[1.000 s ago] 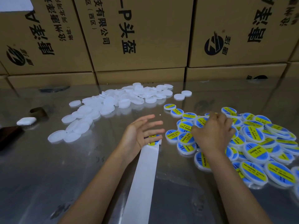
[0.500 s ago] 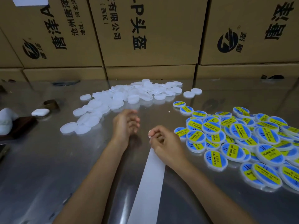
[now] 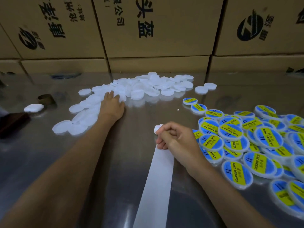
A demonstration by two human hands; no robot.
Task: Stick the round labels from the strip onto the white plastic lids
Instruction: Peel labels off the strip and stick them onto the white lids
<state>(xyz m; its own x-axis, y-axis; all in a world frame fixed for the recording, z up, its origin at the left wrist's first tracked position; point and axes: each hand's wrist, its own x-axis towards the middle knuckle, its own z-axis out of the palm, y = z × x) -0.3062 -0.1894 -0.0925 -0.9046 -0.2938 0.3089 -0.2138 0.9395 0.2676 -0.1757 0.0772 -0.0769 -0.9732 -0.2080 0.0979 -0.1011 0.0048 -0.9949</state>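
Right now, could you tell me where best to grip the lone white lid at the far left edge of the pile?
Pinch the white lid across its rim from above, probably: it lies flat and apart from the pile, rim exposed all round, near the left hand.

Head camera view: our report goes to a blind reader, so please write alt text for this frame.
A person's left hand reaches into a pile of plain white lids on a shiny metal table, while the right hand pinches the end of a white label strip. Labelled blue-and-yellow lids lie heaped at right, cardboard boxes stacked behind.
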